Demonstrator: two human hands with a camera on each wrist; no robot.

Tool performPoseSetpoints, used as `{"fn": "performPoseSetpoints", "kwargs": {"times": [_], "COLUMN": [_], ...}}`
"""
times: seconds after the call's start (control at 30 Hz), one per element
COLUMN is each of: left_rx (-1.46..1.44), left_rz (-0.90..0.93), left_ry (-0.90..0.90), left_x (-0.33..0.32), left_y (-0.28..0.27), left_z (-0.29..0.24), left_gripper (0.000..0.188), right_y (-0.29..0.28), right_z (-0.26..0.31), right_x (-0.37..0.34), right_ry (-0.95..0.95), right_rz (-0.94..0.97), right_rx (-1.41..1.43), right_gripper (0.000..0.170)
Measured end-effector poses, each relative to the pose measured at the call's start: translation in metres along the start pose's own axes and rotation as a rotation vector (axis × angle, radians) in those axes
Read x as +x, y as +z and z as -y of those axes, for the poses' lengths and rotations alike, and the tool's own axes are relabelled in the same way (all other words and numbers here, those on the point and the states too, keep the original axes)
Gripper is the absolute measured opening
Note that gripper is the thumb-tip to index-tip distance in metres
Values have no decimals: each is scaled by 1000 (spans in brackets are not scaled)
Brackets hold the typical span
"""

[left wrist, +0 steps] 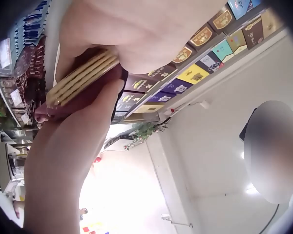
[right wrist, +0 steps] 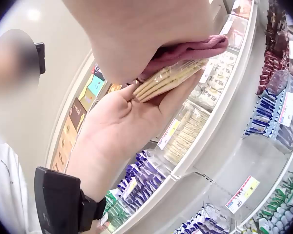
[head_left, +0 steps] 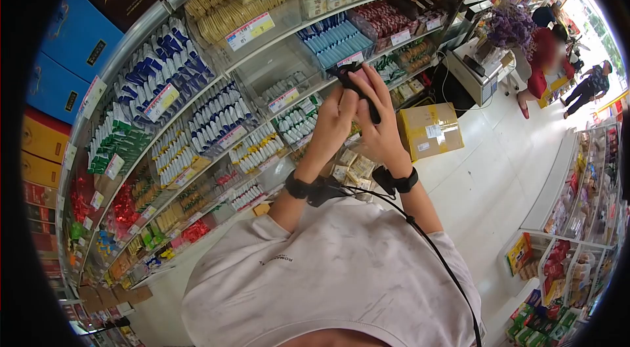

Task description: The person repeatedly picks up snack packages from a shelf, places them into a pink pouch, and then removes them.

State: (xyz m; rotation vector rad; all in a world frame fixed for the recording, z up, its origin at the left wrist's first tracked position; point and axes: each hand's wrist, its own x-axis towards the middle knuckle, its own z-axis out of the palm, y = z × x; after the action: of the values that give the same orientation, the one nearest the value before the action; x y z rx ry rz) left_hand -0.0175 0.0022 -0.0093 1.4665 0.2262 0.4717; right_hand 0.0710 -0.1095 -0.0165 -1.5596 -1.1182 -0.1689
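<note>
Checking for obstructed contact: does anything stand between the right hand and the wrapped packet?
Yes. In the right wrist view, a maroon cloth lies between the right hand and the clear-wrapped packet, which the left hand grips.

Glossy plastic packet (right wrist: 168, 82), matt cloth (right wrist: 195, 49), smooth, shiny floor (head_left: 489, 163).
</note>
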Motion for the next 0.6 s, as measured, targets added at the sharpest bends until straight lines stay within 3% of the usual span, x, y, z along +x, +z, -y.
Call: {"fn": "performPoseSetpoints", "kwargs": {"times": [0.07, 0.23, 0.37, 0.47, 0.6], "left_rx": [-41, -17, -22, -188, -151], "left_rz": [56, 22, -32, -40, -103], "left_ry": [153, 129, 109, 133, 220], "left_x": [0, -1, -3, -2, 5], "left_y": [6, 6, 0, -1, -8], "left_z": [5, -2, -3, -7, -7], "left_gripper": [45, 50, 45, 50, 47], "right_y": [1, -2, 0, 3, 11], "right_z": [-4, 3, -5, -23, 2], "right_x": [0, 2, -7, -19, -12], "right_ry": [146, 660, 713, 703, 803], "right_rz": [-13, -68, -49, 25, -132], "right_rx": [211, 572, 436, 408, 954], "right_gripper": [40, 50, 49, 45, 41]}}
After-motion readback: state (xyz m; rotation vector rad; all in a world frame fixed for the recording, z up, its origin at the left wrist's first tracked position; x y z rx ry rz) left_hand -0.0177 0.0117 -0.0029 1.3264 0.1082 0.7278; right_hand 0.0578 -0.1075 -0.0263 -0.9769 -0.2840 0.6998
